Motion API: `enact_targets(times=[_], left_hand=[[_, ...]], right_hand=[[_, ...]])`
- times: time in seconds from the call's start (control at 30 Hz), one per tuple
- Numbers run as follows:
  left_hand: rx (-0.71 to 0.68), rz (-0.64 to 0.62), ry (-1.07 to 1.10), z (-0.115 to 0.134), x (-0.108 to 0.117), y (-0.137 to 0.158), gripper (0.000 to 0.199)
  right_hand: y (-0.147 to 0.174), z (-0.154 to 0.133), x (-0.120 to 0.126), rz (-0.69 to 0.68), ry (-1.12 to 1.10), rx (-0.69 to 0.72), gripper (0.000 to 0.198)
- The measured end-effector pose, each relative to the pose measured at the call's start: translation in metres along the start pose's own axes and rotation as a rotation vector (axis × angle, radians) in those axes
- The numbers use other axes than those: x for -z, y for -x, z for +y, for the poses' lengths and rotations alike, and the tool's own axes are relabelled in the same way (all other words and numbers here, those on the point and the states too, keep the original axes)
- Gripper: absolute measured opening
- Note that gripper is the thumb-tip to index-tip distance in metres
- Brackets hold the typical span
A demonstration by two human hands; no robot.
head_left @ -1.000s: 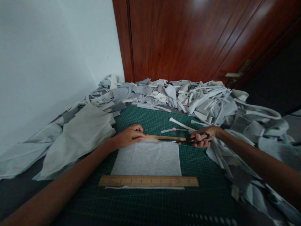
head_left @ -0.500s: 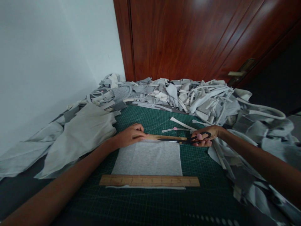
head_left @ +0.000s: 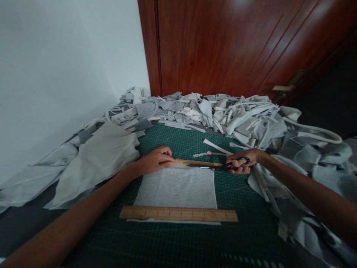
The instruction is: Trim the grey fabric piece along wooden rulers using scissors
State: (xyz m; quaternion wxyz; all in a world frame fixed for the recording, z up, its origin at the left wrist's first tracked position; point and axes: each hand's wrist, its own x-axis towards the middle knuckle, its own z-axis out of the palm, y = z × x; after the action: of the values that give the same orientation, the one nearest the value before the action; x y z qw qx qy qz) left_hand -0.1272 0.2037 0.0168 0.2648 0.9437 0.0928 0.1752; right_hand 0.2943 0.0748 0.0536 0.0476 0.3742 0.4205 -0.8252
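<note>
A piece of light grey knit fabric point(head_left: 175, 188) lies flat in front of me. Along its far edge runs a narrow wooden ruler point(head_left: 185, 162), and my left hand point(head_left: 157, 160) is closed over the ruler's left end, fingers bent down at the fabric's corner. My right hand point(head_left: 242, 162) grips black-handled scissors point(head_left: 223, 167). Their blades point left along the ruler and the fabric's far edge; how far they part is hard to see. A second, wider wooden ruler point(head_left: 178, 214) lies across the near end of the fabric, which shows a little below it.
A green cutting mat point(head_left: 173, 137) carries the work. Beyond the hands lie thin fabric strips point(head_left: 216, 146). Heaped grey scraps point(head_left: 206, 111) line the back and right, and larger fabric pieces point(head_left: 97, 163) lie at left. A white wall and wooden door point(head_left: 217, 48) stand behind.
The whole view has shifted very slightly. Both hands, the scissors, the rulers and the fabric keep nearly the same places relative to one another.
</note>
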Motion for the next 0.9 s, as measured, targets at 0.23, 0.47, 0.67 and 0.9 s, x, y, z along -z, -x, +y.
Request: enact_targets(times=[0.23,0.47,0.67,0.9], left_hand=[[0.005,0.004,0.001,-0.0005,-0.0010,0.0003,0.036],[0.011,0.014,0.025,0.0008,-0.0004,-0.0002,0.036],[0.019,0.019,0.028,0.0016,0.0002,-0.0004,0.037],[0.010,0.023,0.016,0.0017,-0.0002,-0.0006,0.037]], right_hand=[[-0.0007,0.0050,0.0037,0.019,0.001,-0.007,0.059],[-0.0017,0.0071,0.0058,-0.012,-0.005,0.016,0.049],[-0.0019,0.0067,0.0018,0.005,-0.001,0.007,0.048],[-0.0029,0.0079,-0.0031,0.051,0.018,-0.015,0.042]])
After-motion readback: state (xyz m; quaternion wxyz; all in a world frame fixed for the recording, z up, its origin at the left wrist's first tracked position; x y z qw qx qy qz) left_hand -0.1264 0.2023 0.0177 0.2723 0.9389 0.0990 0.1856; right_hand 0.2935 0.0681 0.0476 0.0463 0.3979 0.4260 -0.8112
